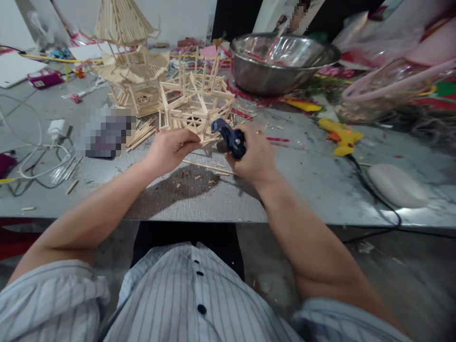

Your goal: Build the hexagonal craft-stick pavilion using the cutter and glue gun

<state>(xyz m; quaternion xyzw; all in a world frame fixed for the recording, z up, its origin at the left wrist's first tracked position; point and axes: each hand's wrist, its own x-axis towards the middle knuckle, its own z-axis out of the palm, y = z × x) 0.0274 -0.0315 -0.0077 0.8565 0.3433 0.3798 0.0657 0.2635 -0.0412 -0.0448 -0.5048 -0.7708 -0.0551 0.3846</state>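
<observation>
My left hand [174,148] is closed in a pinch at the near lower edge of an unroofed wooden stick model [199,102]. A thin wooden stick appears to be between its fingertips, partly covered by them. My right hand [254,154] is wrapped around a dark blue hand tool [233,137] with a small round metal screw or pivot. The tool's head is close to the model's front right corner; its exact kind is unclear. Several loose sticks [210,167] and short offcuts lie on the table below my hands.
Behind the model, to the left, stands a roofed stick pavilion [131,71]. A steel bowl [278,71] is at the back. On the right are a yellow glue gun [342,137] with its cord and a white rounded object [397,185]. A phone [105,135] and white charger [58,129] lie left.
</observation>
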